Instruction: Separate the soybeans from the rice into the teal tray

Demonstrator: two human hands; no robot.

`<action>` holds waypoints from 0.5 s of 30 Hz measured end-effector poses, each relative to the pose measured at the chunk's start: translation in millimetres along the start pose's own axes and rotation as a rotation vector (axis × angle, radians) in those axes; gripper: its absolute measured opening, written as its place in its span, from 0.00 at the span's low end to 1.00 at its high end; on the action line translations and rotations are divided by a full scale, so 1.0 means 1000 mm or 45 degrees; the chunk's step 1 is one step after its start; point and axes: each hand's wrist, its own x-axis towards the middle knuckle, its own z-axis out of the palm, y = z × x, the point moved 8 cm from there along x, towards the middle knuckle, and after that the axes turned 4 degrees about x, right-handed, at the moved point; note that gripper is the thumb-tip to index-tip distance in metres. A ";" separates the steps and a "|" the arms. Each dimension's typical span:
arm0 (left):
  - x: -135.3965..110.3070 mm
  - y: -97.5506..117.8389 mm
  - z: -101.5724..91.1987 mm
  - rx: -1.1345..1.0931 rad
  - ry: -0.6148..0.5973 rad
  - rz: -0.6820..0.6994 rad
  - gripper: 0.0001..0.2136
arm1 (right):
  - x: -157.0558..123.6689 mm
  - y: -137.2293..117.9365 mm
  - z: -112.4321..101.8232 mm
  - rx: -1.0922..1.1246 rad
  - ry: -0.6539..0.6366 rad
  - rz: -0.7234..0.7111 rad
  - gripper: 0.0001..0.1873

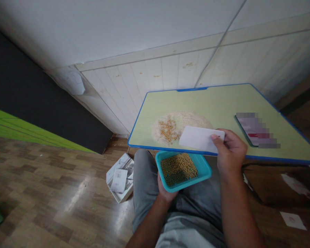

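My left hand (166,186) grips a turquoise plastic container (204,167) from below, above my lap and just under the table's near edge. Many small round golden beads (179,168) fill much of it. In my right hand (231,148) is a white flat card (198,137), pinched between thumb and fingers and held low over the table. Left of the card lies a cluster of golden beads (167,130) on a patch of pale grains (188,117) that spreads behind the card. Most of my left fingers are hidden under the container.
The small yellow-green table (222,100) has a blue rim. A phone (253,131), partly pixelated, lies on its right side. An open white box (120,177) with papers stands on the floor left of my knee. A cable (219,43) runs down the wall behind.
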 end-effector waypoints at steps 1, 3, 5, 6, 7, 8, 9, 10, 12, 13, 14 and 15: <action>-0.001 0.000 -0.001 0.006 0.023 0.005 0.18 | 0.000 -0.001 -0.003 -0.009 0.047 -0.023 0.13; -0.003 0.001 -0.002 0.023 0.071 0.011 0.17 | 0.001 -0.001 -0.007 -0.035 0.113 -0.061 0.15; -0.004 0.001 -0.001 0.034 0.094 0.016 0.17 | 0.001 0.000 -0.008 -0.051 0.122 -0.073 0.16; -0.005 0.002 0.000 0.038 0.097 0.018 0.17 | 0.001 0.001 -0.007 -0.053 0.115 -0.070 0.17; -0.005 0.002 0.000 0.041 0.099 0.017 0.16 | 0.001 0.003 -0.007 -0.057 0.103 -0.066 0.17; -0.004 0.002 -0.001 0.043 0.101 0.021 0.16 | 0.000 0.003 -0.006 -0.064 0.092 -0.061 0.17; -0.004 0.002 -0.002 0.043 0.103 0.024 0.15 | -0.001 0.004 -0.005 -0.071 0.083 -0.059 0.16; -0.003 0.002 -0.003 0.042 0.104 0.024 0.14 | -0.001 0.004 -0.004 -0.078 0.077 -0.060 0.15; -0.001 0.001 -0.005 0.040 0.100 0.019 0.13 | -0.003 0.004 -0.002 -0.084 0.059 -0.066 0.14; -0.001 0.001 -0.007 0.045 0.099 0.018 0.13 | -0.004 0.004 0.000 -0.084 0.049 -0.072 0.13; 0.000 0.000 -0.007 0.054 0.101 0.019 0.13 | -0.004 0.004 0.002 -0.085 0.037 -0.079 0.13; 0.000 0.000 -0.008 0.067 0.106 0.023 0.14 | -0.005 0.004 0.004 -0.088 0.022 -0.085 0.13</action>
